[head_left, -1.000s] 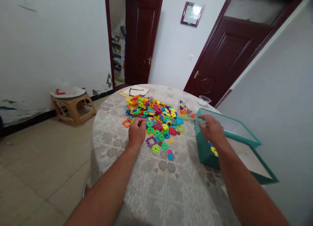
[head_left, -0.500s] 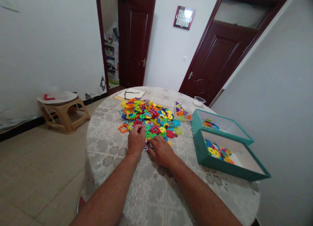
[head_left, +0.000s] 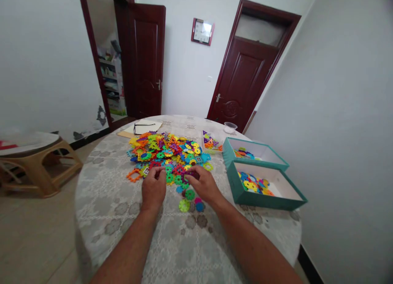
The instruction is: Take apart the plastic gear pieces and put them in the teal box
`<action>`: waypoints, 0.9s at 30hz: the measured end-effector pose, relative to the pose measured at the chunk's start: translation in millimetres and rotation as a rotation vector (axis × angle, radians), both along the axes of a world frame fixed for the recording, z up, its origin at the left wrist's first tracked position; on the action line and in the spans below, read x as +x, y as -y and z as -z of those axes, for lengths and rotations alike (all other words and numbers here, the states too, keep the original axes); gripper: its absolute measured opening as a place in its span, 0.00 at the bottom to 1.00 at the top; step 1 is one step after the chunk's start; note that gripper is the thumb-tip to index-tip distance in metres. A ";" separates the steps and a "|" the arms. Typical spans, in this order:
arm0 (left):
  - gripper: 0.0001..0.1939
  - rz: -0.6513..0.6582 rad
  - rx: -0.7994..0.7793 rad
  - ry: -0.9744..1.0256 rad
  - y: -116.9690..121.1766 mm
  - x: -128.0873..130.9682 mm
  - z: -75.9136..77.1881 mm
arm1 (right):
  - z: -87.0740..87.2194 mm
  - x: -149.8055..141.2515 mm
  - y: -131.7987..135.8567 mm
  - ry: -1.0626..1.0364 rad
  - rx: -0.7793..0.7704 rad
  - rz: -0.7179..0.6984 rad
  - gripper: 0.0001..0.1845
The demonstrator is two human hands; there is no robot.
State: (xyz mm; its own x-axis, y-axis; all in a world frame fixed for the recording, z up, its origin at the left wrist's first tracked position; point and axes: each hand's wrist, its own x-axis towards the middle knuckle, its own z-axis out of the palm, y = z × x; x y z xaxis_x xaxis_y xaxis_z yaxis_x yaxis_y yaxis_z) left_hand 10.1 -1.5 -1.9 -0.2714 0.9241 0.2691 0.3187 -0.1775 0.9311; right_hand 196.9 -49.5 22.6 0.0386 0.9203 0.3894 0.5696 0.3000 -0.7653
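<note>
A heap of colourful plastic interlocking pieces [head_left: 166,146], many gear- or flower-shaped, lies on the table. My left hand [head_left: 154,188] is at its near edge, thumb and fingers closed together; whatever may be in them is hidden. On the right, my right hand [head_left: 204,185] pinches what looks like a purple piece [head_left: 185,178] at the heap's front edge. Just below and between the hands lie loose round pieces: a yellow-green one [head_left: 184,205], a green one [head_left: 190,194], a blue one [head_left: 199,206] and a pink one partly covered.
Two teal boxes [head_left: 267,206] with pieces inside stand at the right. Behind the heap are a clear tray [head_left: 211,141] of small pieces, a clear plastic bowl [head_left: 230,127], and glasses [head_left: 144,127] on paper. A stool [head_left: 39,165] stands left of the round table [head_left: 172,243].
The view has swung to the right. My hands have moved farther apart, the right one away from the left. Loose round pieces now show in front of the heap where my right hand was.
</note>
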 end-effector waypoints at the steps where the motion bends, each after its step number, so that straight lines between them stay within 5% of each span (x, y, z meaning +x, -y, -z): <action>1: 0.15 -0.002 -0.006 -0.002 -0.3 -0.3 0.5 | -7.2 8.8 0.0 -0.009 -0.021 0.015 0.08; 6: 0.16 0.005 -0.020 -0.033 -2.9 -2.0 5.3 | -49.1 75.2 2.1 0.087 -0.040 0.120 0.11; 10: 0.17 0.021 -0.020 -0.050 -4.0 -2.9 6.3 | -78.5 144.7 -6.6 0.262 0.147 0.453 0.12; 15: 0.15 0.010 -0.001 -0.083 -1.2 -2.9 0.1 | -88.1 187.6 -16.0 0.371 0.276 0.693 0.24; 18: 0.14 0.012 0.017 -0.133 1.3 -1.9 -3.1 | -70.3 162.4 -6.6 0.374 0.317 0.557 0.23; 27: 0.15 0.053 0.058 -0.269 1.3 1.0 10.3 | 25.7 17.6 53.6 0.433 0.305 -0.242 0.15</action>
